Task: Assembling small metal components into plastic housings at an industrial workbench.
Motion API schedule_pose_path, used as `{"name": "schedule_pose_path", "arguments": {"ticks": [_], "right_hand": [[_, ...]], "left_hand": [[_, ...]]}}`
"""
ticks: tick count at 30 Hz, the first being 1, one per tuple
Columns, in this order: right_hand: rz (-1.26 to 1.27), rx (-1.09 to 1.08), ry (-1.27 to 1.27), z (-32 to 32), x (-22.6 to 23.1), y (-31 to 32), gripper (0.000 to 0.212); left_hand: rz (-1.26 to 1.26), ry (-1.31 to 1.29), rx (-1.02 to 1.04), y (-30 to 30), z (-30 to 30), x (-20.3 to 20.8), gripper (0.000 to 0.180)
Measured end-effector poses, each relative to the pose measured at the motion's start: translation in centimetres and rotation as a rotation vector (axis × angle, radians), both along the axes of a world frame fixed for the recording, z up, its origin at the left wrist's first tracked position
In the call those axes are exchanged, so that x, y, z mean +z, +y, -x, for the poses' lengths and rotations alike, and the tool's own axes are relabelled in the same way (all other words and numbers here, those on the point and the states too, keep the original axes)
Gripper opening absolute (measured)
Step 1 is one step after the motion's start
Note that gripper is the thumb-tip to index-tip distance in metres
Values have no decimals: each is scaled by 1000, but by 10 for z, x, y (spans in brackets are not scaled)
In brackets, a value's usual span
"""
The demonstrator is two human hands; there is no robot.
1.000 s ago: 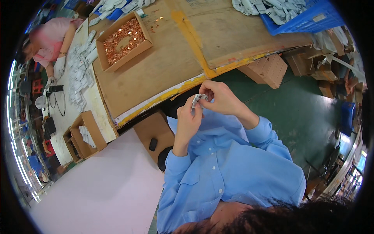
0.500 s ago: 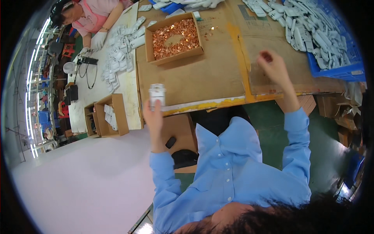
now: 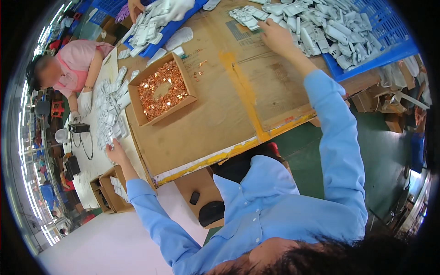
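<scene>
Two hands: both spread far apart, one to each side of the surface (image 3: pixel 215 123).
Left hand (image 3: pixel 115 151): stretched out to the left, at the near end of a row of white parts (image 3: pixel 110 114) lying on a pale sheet; its fingers touch the lowest part of that row, but whether they are pinched on it I cannot tell.
Right hand (image 3: pixel 274 36): reached forward to the pile of white parts (image 3: pixel 321 27) at the edge of the blue crate (image 3: pixel 389 50); fingers curled down among the parts, grip hidden, so I cannot tell if they are together.
Box (image 3: pixel 162 89): open cardboard, full of small copper pieces, between the two hands, touching neither.
Loose copper pieces (image 3: pixel 199 68): a few, scattered just right of the box.
Other person (image 3: pixel 78 68): in pink, white glove, seated at the far left beside the row of parts.
Brown boxes (image 3: pixel 110 188): below the left hand, off the surface's edge.
</scene>
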State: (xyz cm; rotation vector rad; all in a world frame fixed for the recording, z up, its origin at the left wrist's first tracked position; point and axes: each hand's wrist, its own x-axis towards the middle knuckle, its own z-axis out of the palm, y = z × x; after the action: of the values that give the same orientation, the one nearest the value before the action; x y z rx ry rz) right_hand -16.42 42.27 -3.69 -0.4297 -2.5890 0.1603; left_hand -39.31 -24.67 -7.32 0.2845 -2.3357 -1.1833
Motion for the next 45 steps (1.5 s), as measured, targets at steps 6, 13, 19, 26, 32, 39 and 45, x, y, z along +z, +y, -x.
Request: {"name": "schedule_pose_path", "arguments": {"ticks": [6,13,19,26,32,39,45], "right_hand": [[-200,-10,-133,16,-19,24,15],[-157,70,-43,-1,-6,-8,8],[125,487,21,-40,45,-151,5],[179,1011,-81,-94,57,-290,12],[432,1008,-138,-81,64,-308,20],[561,637,-93,78,53,-275,19],[296,549,-461,160,14,-278,19]], "left_hand": [[194,45,-19,59,-60,31,64],[-250,-41,-331,97,-177,63,33],[-478,-172,-659,137,-250,37,25],[-871,-516,-867,179,-281,46,30],[-817,-338,-610,171,-265,31,19],[-934,-339,-590,171,-217,9,18],[-794,-349,-537,182,-208,1,21]]}}
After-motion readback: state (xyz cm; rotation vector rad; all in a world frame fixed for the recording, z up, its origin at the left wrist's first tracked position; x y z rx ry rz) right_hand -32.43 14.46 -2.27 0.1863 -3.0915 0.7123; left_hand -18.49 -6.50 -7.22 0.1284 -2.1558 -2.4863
